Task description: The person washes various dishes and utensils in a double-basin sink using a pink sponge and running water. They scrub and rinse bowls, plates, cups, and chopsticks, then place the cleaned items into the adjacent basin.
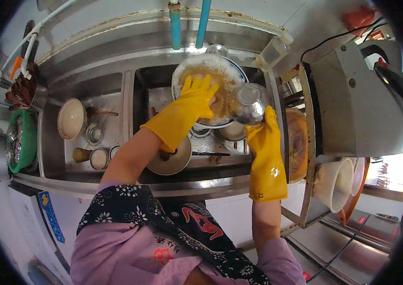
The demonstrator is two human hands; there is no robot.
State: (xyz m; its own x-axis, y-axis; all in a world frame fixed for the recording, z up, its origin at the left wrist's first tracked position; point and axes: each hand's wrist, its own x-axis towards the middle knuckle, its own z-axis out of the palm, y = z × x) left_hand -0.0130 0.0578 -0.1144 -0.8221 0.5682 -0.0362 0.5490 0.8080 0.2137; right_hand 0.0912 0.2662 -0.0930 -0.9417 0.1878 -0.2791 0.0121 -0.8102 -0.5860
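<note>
Both hands wear yellow rubber gloves. My left hand (197, 98) reaches into a large blue-rimmed basin (238, 67) of soapy brown water, its fingers spread over something pinkish; whether it grips this cannot be told. My right hand (267, 123) holds a shiny metal bowl (250, 101), tilted with its base up, at the basin's right side. The basin stands in the right compartment of a steel sink. Below it in the sink lie a large pale bowl (178, 162), another bowl (231, 131), a small glass dish (200, 131) and dark chopsticks (210, 154).
The left sink compartment holds a white bowl (71, 118), a glass dish (94, 134) and cups (99, 159). A green basket (23, 162) stands far left. A plastic bottle (274, 51) is at the back right corner. Right of the sink are an orange tub (304, 142) and white bucket (333, 181).
</note>
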